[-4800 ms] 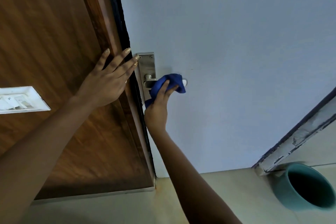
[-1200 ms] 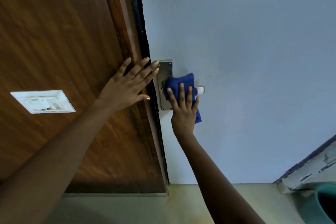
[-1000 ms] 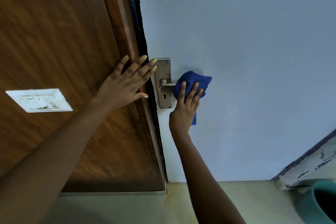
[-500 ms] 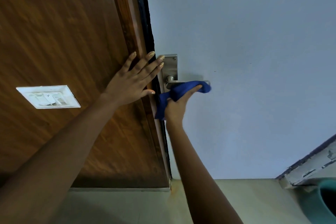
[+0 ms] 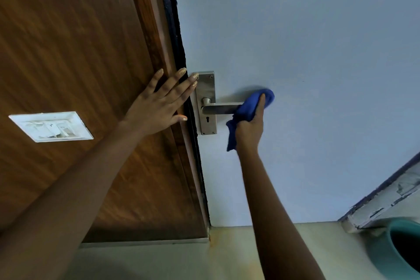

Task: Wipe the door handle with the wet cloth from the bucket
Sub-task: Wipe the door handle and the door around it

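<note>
- Most of the wiping looks underway: your right hand (image 5: pixel 248 130) is clamped on the blue cloth (image 5: pixel 248 110), wrapped over the free end of the door handle (image 5: pixel 221 108)
- Inward of that grip, lever and backplate (image 5: pixel 205 88) stand bare, possibly unfinished
- Your left hand (image 5: pixel 159 103) lies flat, fingers spread, on the door frame (image 5: pixel 159 36)
- One teal bucket (image 5: pixel 402 250) sits well below your grip; contents unseen

Handle (image 5: pixel 221 108) tip hidden under cloth (image 5: pixel 250 109); bucket (image 5: pixel 400 254) cut off right.

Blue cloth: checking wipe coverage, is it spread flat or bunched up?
Bunched: the blue cloth is wadded in the right hand around the lever's end.
</note>
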